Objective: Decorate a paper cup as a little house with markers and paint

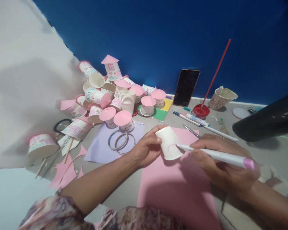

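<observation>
The left hand (147, 147) is pinching a white, tapered paper cup (166, 137) in a thumb-and-finger grip, tilting it above a pink paper sheet (175, 188) on the grey table (124, 188), while the right hand (216, 159) is pinching a slim white marker (227, 156) with a pink end, its tip pointing at the cup's side. That side is showing only a curved pink outline, apparently barely begun, whereas coloured-in white paper cups (114, 72) with pink paper tops, seemingly finished, are crowding the left, and a stack of plain white paper cups (127, 103) is standing among them, looking undecorated.
</observation>
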{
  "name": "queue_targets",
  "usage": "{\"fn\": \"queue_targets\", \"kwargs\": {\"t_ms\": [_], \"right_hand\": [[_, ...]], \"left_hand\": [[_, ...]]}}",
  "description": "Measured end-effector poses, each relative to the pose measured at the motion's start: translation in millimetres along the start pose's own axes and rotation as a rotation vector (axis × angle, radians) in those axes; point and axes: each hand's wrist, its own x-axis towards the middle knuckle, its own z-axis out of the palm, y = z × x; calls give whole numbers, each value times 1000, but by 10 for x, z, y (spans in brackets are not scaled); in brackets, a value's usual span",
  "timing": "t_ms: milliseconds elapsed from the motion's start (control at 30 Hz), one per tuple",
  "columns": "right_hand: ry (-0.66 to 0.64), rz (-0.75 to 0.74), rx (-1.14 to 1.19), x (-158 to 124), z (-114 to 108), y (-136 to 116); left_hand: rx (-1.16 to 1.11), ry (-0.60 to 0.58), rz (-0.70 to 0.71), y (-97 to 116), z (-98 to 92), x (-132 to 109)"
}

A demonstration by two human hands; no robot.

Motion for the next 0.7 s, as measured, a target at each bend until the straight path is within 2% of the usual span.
{"fn": "queue_targets", "kwargs": {"t_ms": [200,700], "right_hand": [[11,20,0,93,-58,-43],[-27,49,1,61,-70,-12]], "left_hand": [[-3,-6,-1,-10,1,4],[8,-29,-7,-8,-7,-5]]}}
